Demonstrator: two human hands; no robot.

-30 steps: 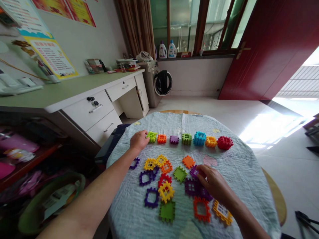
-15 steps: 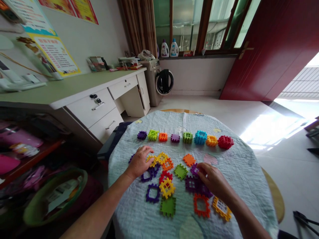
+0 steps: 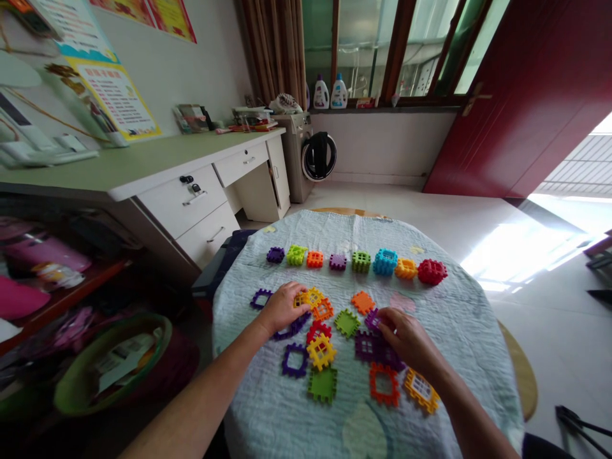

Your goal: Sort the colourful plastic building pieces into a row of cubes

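Note:
On the cloth-covered round table, my left hand has its fingers closed on a yellow piece, beside another yellow piece and an orange frame. Dark blue frames lie partly under that hand. My right hand pinches a small purple piece above dark purple pieces. Between the hands are a green square and an orange square. Nearer me are a red piece, a yellow window piece and a green square.
Along the table's far side runs a row of stacked pieces, from dark purple to red. A red frame and a yellow window piece lie near my right forearm. A desk stands left.
My left hand has shifted slightly right, over the yellow pieces, and its fingers have drawn together. A dark blue frame at its left shows more. My right hand stays at the purple piece.

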